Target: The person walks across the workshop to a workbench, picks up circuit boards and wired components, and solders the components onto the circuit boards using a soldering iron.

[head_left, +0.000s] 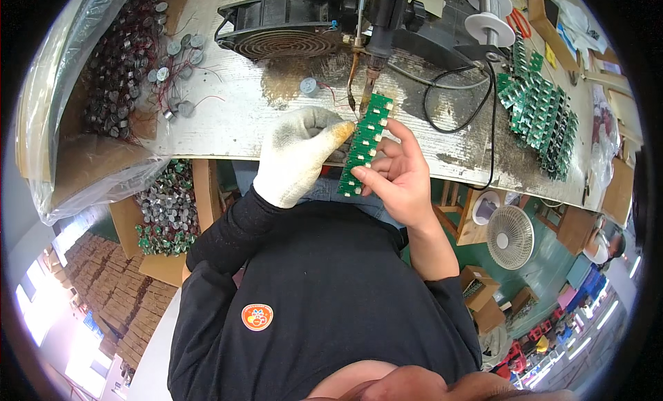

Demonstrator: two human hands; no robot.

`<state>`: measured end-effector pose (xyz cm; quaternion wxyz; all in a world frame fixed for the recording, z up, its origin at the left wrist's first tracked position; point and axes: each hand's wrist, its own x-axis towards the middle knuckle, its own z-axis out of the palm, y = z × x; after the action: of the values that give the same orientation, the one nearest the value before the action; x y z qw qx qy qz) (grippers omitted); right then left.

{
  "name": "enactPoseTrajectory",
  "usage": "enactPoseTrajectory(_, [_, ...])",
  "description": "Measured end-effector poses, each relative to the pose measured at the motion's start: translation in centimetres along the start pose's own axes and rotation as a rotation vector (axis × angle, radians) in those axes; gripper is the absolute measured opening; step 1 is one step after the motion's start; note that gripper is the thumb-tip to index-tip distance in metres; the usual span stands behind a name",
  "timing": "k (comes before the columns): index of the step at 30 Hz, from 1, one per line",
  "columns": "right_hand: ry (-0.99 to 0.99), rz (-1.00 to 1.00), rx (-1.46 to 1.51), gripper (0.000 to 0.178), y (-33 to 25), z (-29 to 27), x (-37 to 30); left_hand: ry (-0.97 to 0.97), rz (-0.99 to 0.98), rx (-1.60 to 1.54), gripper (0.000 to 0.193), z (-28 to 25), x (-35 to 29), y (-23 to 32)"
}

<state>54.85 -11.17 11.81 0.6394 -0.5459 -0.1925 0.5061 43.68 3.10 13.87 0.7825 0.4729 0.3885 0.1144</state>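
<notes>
My right hand (pixel 402 172), bare, grips a long green circuit board strip (pixel 366 149) with small white connectors along it, thumb on its face. The strip is tilted, its upper end just below the soldering iron tip (pixel 368 83) on the stand. My left hand (pixel 302 147), in a white glove with a stained yellowish thumb, is closed, its thumb tip at the strip's left edge. What its fingers pinch is hidden. A thin feed tube (pixel 353 80) points down beside the iron. Just beyond the glove lies a small round motor (pixel 309 86) with a red wire.
A black fan (pixel 280 28) stands at the back. Many small motors (pixel 114 83) with wires pile up at left. Green board strips (pixel 542 118) are heaped at right. A black cable (pixel 442 125) loops over the worn table (pixel 242 125). Solder spools (pixel 489 18) stand behind.
</notes>
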Motion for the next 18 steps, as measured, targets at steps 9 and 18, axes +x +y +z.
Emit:
enactPoseTrajectory(9, [-0.007,0.017,-0.01,0.068,0.3,0.0,-0.2,0.004,-0.008,0.031,0.021,-0.3,0.0,-0.6])
enactPoseTrajectory(18, [0.009,0.023,0.001,0.068,0.5,0.0,-0.5,0.007,0.013,0.054,0.022,-0.1,-0.1,-0.8])
